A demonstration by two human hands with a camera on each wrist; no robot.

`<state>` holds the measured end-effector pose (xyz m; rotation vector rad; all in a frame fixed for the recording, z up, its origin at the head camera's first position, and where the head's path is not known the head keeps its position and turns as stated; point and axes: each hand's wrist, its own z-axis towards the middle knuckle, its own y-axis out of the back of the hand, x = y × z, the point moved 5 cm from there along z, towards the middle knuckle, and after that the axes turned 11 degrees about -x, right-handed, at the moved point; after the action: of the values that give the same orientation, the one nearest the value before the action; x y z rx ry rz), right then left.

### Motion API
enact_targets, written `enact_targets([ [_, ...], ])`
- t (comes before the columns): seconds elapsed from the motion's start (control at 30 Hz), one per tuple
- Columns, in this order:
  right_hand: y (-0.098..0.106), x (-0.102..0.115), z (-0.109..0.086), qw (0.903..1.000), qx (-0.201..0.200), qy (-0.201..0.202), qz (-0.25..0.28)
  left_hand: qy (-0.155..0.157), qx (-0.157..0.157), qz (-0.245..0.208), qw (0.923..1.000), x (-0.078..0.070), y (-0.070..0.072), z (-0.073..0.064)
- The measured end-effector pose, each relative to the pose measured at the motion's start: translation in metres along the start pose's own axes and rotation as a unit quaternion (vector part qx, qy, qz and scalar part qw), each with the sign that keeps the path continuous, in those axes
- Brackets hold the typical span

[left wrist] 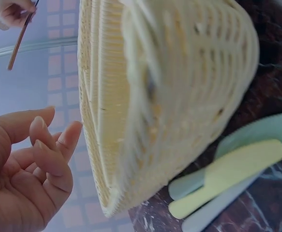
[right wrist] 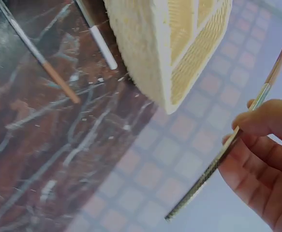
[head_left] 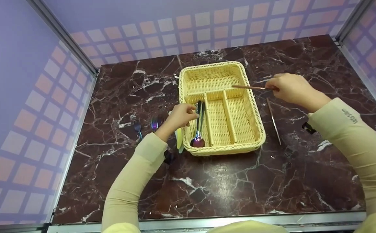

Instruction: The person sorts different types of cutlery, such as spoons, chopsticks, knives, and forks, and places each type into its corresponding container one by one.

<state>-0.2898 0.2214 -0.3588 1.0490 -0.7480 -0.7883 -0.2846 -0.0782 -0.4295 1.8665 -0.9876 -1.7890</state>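
Note:
My right hand (head_left: 291,89) pinches a thin chopstick (head_left: 251,87), part brown and part metallic, between thumb and fingers. Its brown end reaches over the right rim of the pale yellow wicker basket (head_left: 259,129). In the right wrist view the metallic end of this chopstick (right wrist: 191,191) points down and away from the basket. Over the basket's left rim hovers my left hand (head_left: 182,115), fingers loosely bent and holding nothing. Below it, dark-handled spoons (head_left: 198,142) lie in the left compartment, bowls towards me.
Another chopstick (head_left: 274,123) lies on the dark marbled table (head_left: 220,181), right of the basket. Left of the basket are several forks (head_left: 137,126) and knives with yellow (left wrist: 228,179), teal and pale parts. Patterned panels (head_left: 188,29) wall the table's back and sides.

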Motion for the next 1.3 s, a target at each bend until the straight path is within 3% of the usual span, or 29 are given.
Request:
enact_targets([
  [0.2, -0.002, 0.033, 0.014, 0.995, -0.036, 0.069, -0.063, -0.025, -0.019, -0.001, 0.9995, -0.023, 0.002, 0.005],
  [0.4, -0.01, 0.059, 0.021, 0.9785, -0.081, 0.156, -0.107, -0.069, -0.042, 0.051, 0.9954, -0.057, 0.001, 0.006],
  [0.53, -0.015, 0.073, 0.024, 0.9696, -0.087, 0.194, -0.122, -0.101, -0.04, 0.085, 0.9905, -0.073, -0.007, 0.008],
  [0.67, -0.015, 0.082, 0.027, 0.9643, -0.084, 0.213, -0.133, -0.101, -0.03, 0.105, 0.9889, -0.08, -0.013, 0.01],
  [0.97, -0.013, 0.086, 0.029, 0.9581, -0.111, 0.236, -0.119, -0.07, -0.038, 0.116, 0.9901, -0.08, -0.012, 0.009],
  [1.3, 0.003, 0.06, 0.025, 0.9678, -0.167, 0.181, -0.053, 0.025, -0.038, 0.112, 0.9927, -0.042, -0.013, 0.004],
])
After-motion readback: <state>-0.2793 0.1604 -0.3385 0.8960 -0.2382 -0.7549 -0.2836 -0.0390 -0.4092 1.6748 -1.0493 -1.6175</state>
